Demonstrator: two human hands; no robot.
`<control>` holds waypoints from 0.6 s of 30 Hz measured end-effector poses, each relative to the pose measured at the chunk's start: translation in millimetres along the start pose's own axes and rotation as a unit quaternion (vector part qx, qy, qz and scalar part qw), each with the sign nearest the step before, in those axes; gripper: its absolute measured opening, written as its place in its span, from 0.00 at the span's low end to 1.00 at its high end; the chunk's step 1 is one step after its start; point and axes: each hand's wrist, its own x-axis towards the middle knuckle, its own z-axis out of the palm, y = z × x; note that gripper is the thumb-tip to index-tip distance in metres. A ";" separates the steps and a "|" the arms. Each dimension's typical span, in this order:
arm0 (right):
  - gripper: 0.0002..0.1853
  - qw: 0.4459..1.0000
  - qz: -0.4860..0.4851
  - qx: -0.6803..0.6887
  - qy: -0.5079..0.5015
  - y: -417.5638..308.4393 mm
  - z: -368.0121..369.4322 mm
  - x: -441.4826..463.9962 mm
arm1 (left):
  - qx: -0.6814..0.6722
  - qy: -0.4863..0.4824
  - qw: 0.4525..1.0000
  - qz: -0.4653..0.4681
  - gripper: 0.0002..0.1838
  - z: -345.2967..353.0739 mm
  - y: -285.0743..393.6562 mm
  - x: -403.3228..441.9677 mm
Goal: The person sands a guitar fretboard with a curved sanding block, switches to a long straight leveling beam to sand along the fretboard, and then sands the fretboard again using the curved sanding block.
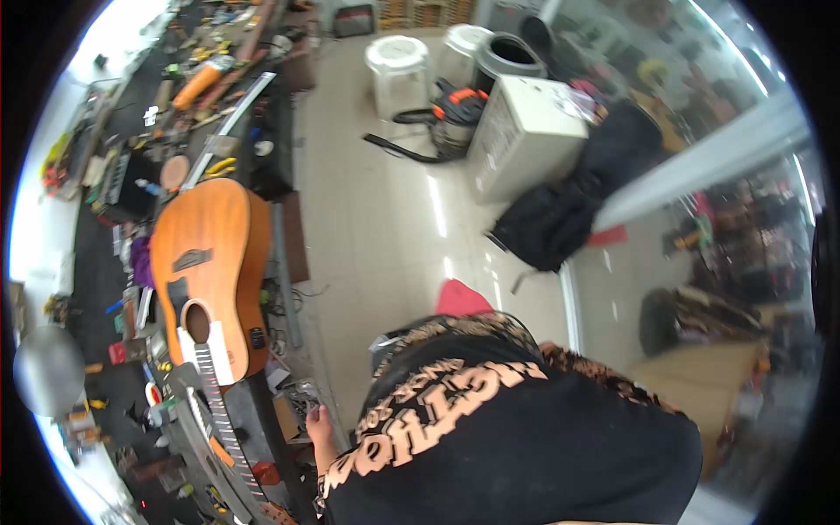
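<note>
My left hand [320, 429] hangs beside the workbench edge, just right of a box of small metal parts. It is small and partly turned away, so its grip cannot be made out. My right hand is not in view. An acoustic guitar [223, 254] lies face up on the cluttered workbench [293, 315]. Its neck [219, 407] points toward the bottom of the view, and white pieces flank the sound hole. Yellow-handled pliers [220, 167] and a metal straightedge [229, 122] lie beyond the body.
On the tiled floor [367, 227] stand white stools [398, 57], an orange-and-black vacuum [457, 109], a grey bin [509, 59] and a white box [525, 136]. Black bags [547, 227] lie beside a glass partition on the right. Many tools and parts cover the bench.
</note>
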 end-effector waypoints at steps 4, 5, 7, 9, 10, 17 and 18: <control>0.28 0.992 -0.123 0.028 0.020 -42.0 -18.0 38.5 | 0.050 0.023 0.997 0.049 0.24 25.3 61.2 -17.6; 0.28 0.988 -0.146 0.037 0.032 -47.1 -29.7 49.6 | 0.073 0.018 0.997 0.032 0.25 31.8 77.8 -35.2; 0.28 0.979 -0.186 0.050 0.064 -53.9 -62.7 71.1 | 0.086 0.027 0.996 0.010 0.25 53.3 97.0 -62.9; 0.28 0.978 -0.189 0.045 0.075 -50.4 -107.7 89.7 | 0.096 0.018 0.995 -0.013 0.27 79.5 67.6 -89.4; 0.27 0.980 -0.186 0.033 0.060 -47.9 -134.0 95.2 | 0.087 0.031 0.996 -0.020 0.27 90.2 59.0 -107.4; 0.25 0.998 -0.001 0.045 0.052 -7.3 -203.9 194.8 | 0.196 -0.113 0.959 -0.171 0.30 161.3 -8.1 -213.0; 0.26 0.998 -0.031 -0.029 0.047 -19.3 -215.3 197.9 | 0.196 -0.121 0.955 -0.186 0.30 166.3 -13.3 -219.1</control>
